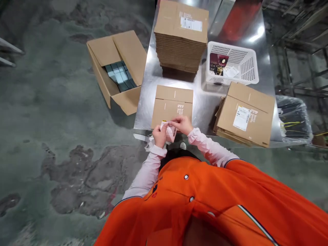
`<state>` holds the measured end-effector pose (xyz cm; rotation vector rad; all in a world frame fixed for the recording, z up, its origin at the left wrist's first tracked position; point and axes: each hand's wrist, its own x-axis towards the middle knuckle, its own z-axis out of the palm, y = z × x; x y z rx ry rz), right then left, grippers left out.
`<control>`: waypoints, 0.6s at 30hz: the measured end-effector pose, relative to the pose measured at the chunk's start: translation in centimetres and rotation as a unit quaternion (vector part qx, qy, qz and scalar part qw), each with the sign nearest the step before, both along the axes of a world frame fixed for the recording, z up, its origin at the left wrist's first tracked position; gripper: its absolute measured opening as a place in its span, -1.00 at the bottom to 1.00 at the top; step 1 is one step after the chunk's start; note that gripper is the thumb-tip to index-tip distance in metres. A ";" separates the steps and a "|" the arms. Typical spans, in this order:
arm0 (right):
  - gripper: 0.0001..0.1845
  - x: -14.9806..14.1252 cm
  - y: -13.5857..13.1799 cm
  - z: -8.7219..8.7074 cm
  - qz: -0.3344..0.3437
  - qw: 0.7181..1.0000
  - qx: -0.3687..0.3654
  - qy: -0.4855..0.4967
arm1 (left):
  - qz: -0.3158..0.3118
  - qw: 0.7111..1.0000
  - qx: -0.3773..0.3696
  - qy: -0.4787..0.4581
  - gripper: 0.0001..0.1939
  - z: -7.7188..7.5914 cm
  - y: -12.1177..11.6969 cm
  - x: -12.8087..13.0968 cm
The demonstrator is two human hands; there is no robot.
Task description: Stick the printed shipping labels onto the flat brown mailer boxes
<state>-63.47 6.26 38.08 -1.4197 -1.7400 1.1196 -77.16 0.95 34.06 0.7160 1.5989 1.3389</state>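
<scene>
My left hand [160,136] pinches a white printed label [171,132] by its left side, at the near edge of the metal table. With closed fingertips my right hand [183,124] grips the label's upper edge. Just beyond both hands lies a flat folded cardboard box [171,106] with white lettering and no label on its visible face; the hands hide its near edge. Crumpled whitish backing paper [149,145] hangs below my left hand.
On the metal table [146,99] stand a tall stack of flat boxes [179,48], a white basket [247,65] holding cards, and labelled flat boxes [246,112] at right. An open carton [102,51] with dark boxes inside is left. A plastic-lined bin [294,119] stands right.
</scene>
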 end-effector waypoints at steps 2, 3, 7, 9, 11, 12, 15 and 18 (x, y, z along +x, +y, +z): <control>-0.84 -0.1 2.0 -1.7 -0.025 0.999 0.024 -0.024 | -0.046 0.996 -0.030 -0.071 -0.64 -1.6 -0.1 0.1; -0.84 -0.1 3.3 -2.6 -0.048 0.997 0.031 -0.043 | -0.076 0.989 -0.053 -0.114 -0.57 -2.4 -0.3 0.0; -0.82 0.0 8.9 -6.2 -0.132 0.978 0.035 -0.160 | -0.137 0.953 -0.161 -0.216 -0.39 -5.9 -3.5 -0.9; -0.64 -0.1 10.8 -7.2 -0.151 0.963 0.032 -0.222 | -0.138 0.945 -0.198 -0.222 -0.39 -7.2 -6.5 -1.6; -0.32 -0.5 11.7 -7.6 -0.120 0.949 0.052 -0.285 | -0.138 0.938 -0.232 -0.219 -0.41 -7.7 -9.8 -2.4; -0.19 -0.8 11.6 -7.7 -0.073 0.944 0.074 -0.314 | -0.137 0.934 -0.248 -0.216 -0.43 -7.7 -11.2 -3.0; -0.09 -1.7 8.9 -8.0 0.133 0.915 0.148 -0.352 | -0.126 0.937 -0.265 -0.190 -0.43 -6.6 -13.0 -4.8; -0.09 -1.3 3.2 -8.4 0.311 0.882 0.184 -0.303 | -0.088 0.963 -0.207 -0.146 -0.44 -4.7 -9.8 -6.4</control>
